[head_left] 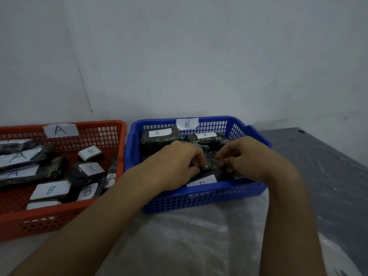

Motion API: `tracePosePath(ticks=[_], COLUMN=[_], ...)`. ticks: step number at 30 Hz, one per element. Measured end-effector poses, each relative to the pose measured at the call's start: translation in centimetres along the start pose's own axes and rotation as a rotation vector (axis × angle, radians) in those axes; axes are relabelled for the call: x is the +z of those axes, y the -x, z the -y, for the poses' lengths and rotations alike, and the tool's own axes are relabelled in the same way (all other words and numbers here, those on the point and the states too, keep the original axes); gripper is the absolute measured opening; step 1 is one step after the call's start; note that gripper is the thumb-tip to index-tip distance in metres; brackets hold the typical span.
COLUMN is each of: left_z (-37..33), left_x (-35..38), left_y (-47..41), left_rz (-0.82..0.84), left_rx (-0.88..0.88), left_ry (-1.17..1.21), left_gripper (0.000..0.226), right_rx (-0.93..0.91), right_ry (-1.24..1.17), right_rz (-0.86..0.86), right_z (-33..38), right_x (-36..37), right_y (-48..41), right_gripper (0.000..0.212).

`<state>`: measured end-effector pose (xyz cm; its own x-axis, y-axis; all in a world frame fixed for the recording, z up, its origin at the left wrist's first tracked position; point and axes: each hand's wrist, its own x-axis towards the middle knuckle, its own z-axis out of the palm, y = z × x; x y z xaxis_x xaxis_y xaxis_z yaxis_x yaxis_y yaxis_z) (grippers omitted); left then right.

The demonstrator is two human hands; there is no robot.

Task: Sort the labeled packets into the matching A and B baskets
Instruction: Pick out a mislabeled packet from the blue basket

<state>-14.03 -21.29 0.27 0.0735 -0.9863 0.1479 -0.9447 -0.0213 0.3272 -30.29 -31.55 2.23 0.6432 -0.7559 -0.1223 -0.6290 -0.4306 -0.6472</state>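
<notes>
Inside the blue basket (199,198), your left hand (179,162) and right hand (246,158) curl their fingers round one dark packet (211,164), pinching it between them. The basket's tag (187,123) reads B, as do the labels on two packets (160,137) behind; the red basket (59,220), tagged A, holds others marked A and B.

Setting: a plain sorting station in a bare work or storage room; the exact kind of premises cannot be told.

Evidence:
- A blue basket (199,189) carries a hand-lettered paper label "B" (187,123) on its far rim.
- Just left of it stands a red basket (49,218) labelled "A" (59,130).
- Both hold dark wrapped packets (159,139) with paper tags.
- Behind the blue basket: a bare grey-white wall (199,56).
- In front of it: a clear plastic sheet (189,236).
- Right of it: a dark grey surface (328,176).
</notes>
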Motion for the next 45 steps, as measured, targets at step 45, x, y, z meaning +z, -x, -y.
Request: tracePosePath(ticks=[45], left_z=[1.4], left_x=[1.6], left_y=[-3.3], left_rz=[-0.518], left_rx=[0.120], left_ry=[0.340], left_gripper=[0.062], right_rx=[-0.049], right_ry=[-0.946], right_rz=[-0.374], right_z=[-2.4], right_x=[-0.6], right_y=[-2.6], right_gripper=[0.020])
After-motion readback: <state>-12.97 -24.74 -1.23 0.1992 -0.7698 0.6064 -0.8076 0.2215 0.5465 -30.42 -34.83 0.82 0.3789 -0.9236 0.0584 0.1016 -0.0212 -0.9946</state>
